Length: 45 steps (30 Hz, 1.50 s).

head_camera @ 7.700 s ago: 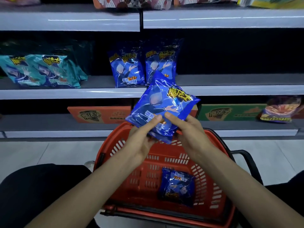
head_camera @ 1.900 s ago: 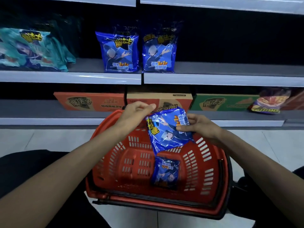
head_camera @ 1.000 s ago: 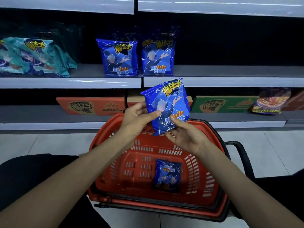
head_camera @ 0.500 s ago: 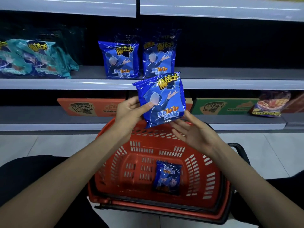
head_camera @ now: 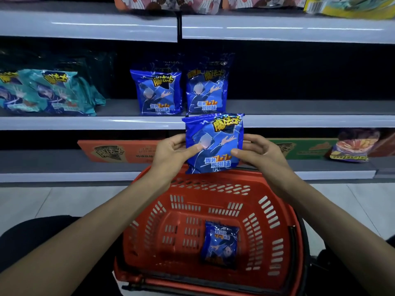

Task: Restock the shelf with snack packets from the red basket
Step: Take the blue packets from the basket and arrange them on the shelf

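Teal packets: laid on the middle shelf at the far left, well apart from the blue stock.
Left shelved packet: stood upright on the same shelf; judged to be stock already in place.
Left hand: the left edge of the held packet is pinched between thumb in front and curled fingers behind.
Right shelved packet: stood upright just beside its neighbour, also counted as placed.
Held packet: carried upright, printed face to the camera, above the basket's far rim. Its top edge is seen level with the lip of the middle shelf and it is not yet set down.
Last packet: laid flat on the basket floor; no other packet can be seen inside.
Right hand: the right edge of the held packet is gripped in the same way, thumb in front.
Red basket: set low in front of the person.
Progress: two blue packets are shelved, one is in hand and one is left, so the restocking is judged to be about half done.
Remaining: the held packet is to be stood beside the pair, then the last one fetched.
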Each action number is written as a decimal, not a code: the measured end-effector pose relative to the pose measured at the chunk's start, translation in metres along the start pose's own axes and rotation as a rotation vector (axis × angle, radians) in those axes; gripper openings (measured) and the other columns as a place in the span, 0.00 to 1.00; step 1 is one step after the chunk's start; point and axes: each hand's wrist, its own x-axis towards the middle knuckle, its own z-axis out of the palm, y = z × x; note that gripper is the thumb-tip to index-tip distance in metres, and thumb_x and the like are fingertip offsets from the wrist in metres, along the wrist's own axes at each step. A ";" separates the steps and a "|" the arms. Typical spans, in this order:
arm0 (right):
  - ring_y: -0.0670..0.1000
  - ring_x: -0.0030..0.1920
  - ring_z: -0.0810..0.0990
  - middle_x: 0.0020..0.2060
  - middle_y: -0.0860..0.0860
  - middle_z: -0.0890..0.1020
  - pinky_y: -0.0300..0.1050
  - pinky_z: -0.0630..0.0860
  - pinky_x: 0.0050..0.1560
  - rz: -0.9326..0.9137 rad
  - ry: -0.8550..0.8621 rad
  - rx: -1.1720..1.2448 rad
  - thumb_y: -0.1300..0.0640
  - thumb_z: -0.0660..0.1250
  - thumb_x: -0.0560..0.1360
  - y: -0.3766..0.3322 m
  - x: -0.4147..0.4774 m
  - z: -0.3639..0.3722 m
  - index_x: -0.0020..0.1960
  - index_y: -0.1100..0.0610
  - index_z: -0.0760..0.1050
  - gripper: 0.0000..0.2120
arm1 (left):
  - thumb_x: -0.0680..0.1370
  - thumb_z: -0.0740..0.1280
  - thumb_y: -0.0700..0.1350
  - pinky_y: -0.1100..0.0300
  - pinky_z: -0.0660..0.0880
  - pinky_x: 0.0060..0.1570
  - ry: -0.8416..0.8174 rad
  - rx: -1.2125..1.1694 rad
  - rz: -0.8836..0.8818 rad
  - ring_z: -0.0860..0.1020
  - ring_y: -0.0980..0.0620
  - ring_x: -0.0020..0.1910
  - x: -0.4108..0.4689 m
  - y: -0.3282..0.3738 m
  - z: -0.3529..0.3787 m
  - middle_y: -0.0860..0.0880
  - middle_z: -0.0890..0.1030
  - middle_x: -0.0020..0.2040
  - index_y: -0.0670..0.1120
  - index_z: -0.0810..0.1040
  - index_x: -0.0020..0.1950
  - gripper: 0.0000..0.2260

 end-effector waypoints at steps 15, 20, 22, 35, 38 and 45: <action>0.48 0.45 0.87 0.49 0.50 0.87 0.48 0.86 0.46 -0.183 0.169 -0.266 0.62 0.80 0.72 0.006 0.066 0.030 0.58 0.56 0.79 0.18 | 0.76 0.77 0.38 0.57 0.84 0.44 0.132 0.100 0.031 0.88 0.50 0.45 0.049 0.006 0.013 0.46 0.88 0.48 0.43 0.82 0.55 0.10; 0.49 0.43 0.88 0.46 0.50 0.87 0.56 0.85 0.48 -0.221 0.221 -0.295 0.61 0.80 0.72 -0.008 0.112 0.035 0.56 0.54 0.79 0.16 | 0.78 0.76 0.44 0.47 0.84 0.53 0.237 0.210 0.095 0.86 0.49 0.48 0.090 0.012 0.024 0.49 0.87 0.46 0.47 0.82 0.51 0.05; 0.48 0.43 0.88 0.45 0.48 0.87 0.57 0.85 0.50 -0.264 0.230 -0.312 0.61 0.79 0.73 -0.015 0.133 0.036 0.56 0.53 0.78 0.15 | 0.79 0.74 0.46 0.46 0.82 0.49 0.301 0.292 0.114 0.84 0.46 0.46 0.111 0.017 0.029 0.50 0.83 0.40 0.48 0.77 0.43 0.09; 0.47 0.42 0.87 0.42 0.47 0.87 0.55 0.85 0.46 -0.320 0.287 -0.454 0.56 0.81 0.71 -0.026 0.217 0.034 0.53 0.51 0.77 0.16 | 0.75 0.78 0.42 0.42 0.82 0.51 0.376 0.489 0.134 0.83 0.42 0.48 0.188 0.015 0.035 0.46 0.84 0.47 0.44 0.77 0.54 0.13; 0.47 0.42 0.87 0.42 0.48 0.87 0.54 0.85 0.45 -0.311 0.293 -0.464 0.55 0.81 0.71 -0.025 0.223 0.034 0.52 0.54 0.77 0.16 | 0.75 0.78 0.42 0.40 0.82 0.50 0.392 0.507 0.151 0.83 0.40 0.48 0.195 0.011 0.036 0.44 0.83 0.46 0.43 0.75 0.52 0.13; 0.49 0.43 0.87 0.42 0.49 0.87 0.55 0.85 0.47 -0.289 0.286 -0.441 0.55 0.82 0.70 -0.018 0.230 0.032 0.53 0.54 0.77 0.17 | 0.74 0.79 0.43 0.40 0.82 0.52 0.400 0.519 0.173 0.84 0.43 0.50 0.205 0.005 0.034 0.45 0.85 0.50 0.45 0.78 0.55 0.15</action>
